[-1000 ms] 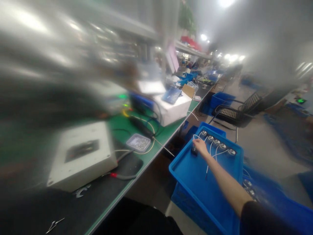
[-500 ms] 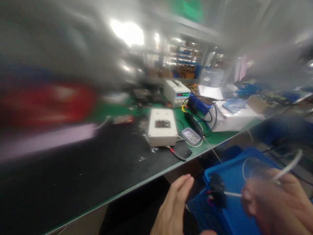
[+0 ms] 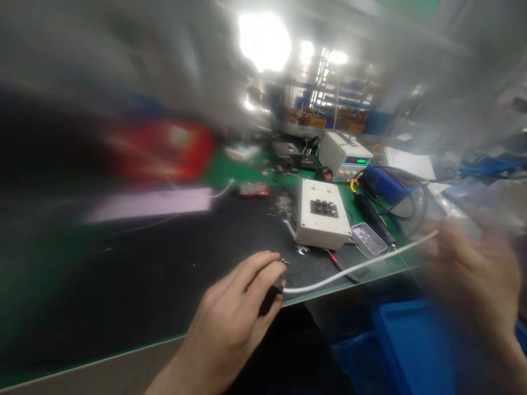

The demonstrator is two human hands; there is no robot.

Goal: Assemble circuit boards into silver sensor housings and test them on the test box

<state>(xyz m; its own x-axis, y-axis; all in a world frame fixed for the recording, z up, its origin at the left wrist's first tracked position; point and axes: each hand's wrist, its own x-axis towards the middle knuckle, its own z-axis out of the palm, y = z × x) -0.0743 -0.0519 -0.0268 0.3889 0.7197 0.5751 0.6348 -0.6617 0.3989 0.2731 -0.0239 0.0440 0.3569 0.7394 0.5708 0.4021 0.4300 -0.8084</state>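
Note:
My left hand [image 3: 233,318] is closed around a small black connector [image 3: 269,296] at the end of a white cable [image 3: 354,267], just above the near edge of the bench. The cable runs up and to the right into my right hand [image 3: 473,274], which is smeared by motion; the cable seems to pass through its fingers. Both hands hover over the bench edge, in front of a white control box [image 3: 321,222] with dark buttons.
A black mat [image 3: 164,258] covers the green bench. A power supply with a green display [image 3: 345,154], a small tray of screws [image 3: 368,238], a blue device with cables [image 3: 382,184] and a blue bin [image 3: 415,345] at lower right surround the work spot.
My view swung left from the blue bin to the bench. My right hand lifted the cabled part out of the bin, and my left hand has now taken hold of its black connector.

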